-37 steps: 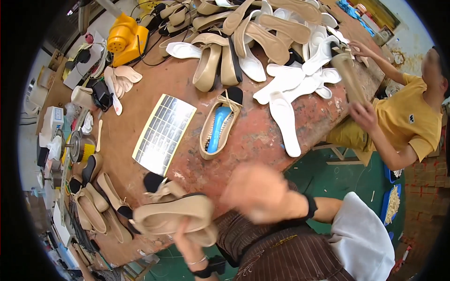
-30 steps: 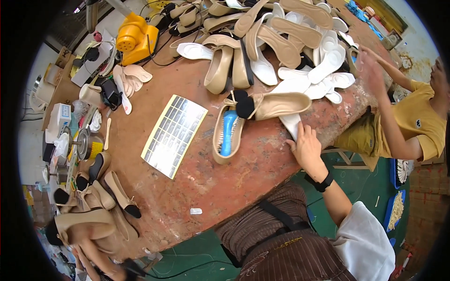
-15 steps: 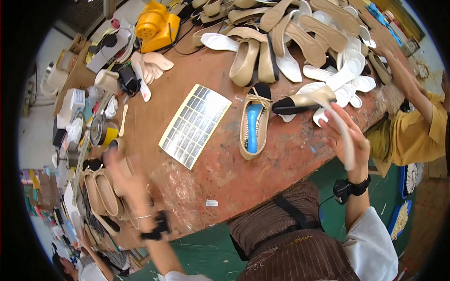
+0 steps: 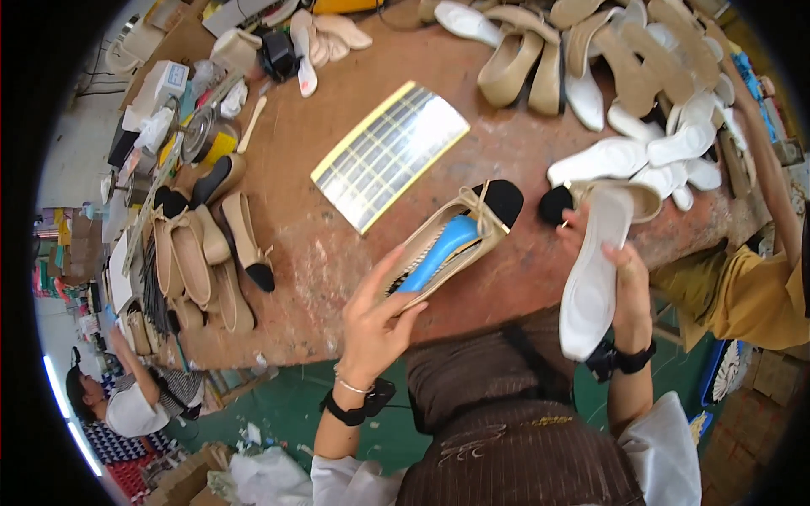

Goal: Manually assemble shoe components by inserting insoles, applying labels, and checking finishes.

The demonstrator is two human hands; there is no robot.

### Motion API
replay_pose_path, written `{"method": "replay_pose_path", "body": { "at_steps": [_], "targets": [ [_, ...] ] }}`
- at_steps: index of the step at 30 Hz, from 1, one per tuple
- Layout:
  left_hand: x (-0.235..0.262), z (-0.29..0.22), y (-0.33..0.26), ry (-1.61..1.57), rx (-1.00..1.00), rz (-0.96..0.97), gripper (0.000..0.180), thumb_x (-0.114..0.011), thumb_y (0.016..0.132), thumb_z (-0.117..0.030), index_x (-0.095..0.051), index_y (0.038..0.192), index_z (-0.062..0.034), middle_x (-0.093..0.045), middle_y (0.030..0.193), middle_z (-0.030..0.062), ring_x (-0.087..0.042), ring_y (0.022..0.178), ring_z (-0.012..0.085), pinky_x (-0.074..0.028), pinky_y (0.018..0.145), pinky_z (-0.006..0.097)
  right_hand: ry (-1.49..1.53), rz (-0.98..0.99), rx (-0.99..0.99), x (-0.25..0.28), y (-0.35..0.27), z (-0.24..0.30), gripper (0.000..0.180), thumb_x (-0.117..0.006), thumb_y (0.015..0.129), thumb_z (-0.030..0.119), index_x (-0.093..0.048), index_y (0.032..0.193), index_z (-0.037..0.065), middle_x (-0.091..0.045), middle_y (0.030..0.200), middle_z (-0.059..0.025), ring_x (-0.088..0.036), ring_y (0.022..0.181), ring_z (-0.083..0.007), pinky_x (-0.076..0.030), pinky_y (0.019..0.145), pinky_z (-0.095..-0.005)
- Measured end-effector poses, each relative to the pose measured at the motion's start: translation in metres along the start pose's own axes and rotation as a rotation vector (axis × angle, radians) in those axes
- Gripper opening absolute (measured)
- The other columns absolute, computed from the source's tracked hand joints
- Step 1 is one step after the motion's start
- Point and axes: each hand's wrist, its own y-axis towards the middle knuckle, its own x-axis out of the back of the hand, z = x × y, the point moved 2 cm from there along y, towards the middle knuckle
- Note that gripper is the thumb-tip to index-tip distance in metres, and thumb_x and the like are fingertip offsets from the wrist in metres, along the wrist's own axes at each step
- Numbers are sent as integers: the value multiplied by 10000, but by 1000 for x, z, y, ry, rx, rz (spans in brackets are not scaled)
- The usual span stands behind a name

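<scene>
My left hand (image 4: 371, 329) is closed round the heel end of a beige ballet flat (image 4: 451, 249) with a black toe cap and a bow. The flat is tilted, its toe toward the far right, and a bright blue piece (image 4: 443, 253) lies inside it. In my right hand (image 4: 629, 291) a white insole (image 4: 597, 274) is held upright, its broad face toward me. Just beyond that insole lies another beige shoe (image 4: 645, 201) with a black toe, partly hidden by the insole and fingers.
A sticker sheet (image 4: 392, 152) lies mid-table. Finished-looking flats (image 4: 190, 270) cluster at the left. White insoles (image 4: 599, 160) and beige shoes (image 4: 510, 67) pile at the far right, where another person's arm (image 4: 772, 160) reaches in. A tape roll (image 4: 202, 143) stands at the far left.
My left hand has come from the shoes at the left and taken hold of the flat, which is now turned toe to the right. My right hand has turned the insole face-on. The view has shifted.
</scene>
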Motion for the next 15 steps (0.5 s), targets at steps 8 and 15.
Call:
{"method": "replay_pose_path", "body": {
  "at_steps": [8, 15],
  "targets": [
    [-4, 72, -84, 164, 112, -49, 467, -808, 730, -92, -677, 1177, -58, -391, 1531, 247, -430, 1388, 425, -383, 1120, 477, -1274, 603, 927, -75, 15, -10, 613, -650, 869, 232, -495, 1413, -3, -596, 1153, -151, -535, 989, -307, -437, 900, -432],
    [-36, 89, -93, -102, 63, -317, 1246, -924, 681, -331, -97, 1573, -59, -352, 1536, 263, -437, 1368, 397, -392, 1114, 480, -921, 997, 946, -146, -13, -124, 238, -719, 661, 153, -747, 878, 59, -665, 1025, -48, -585, 1084, -235, -428, 1021, -387]
  ]
}}
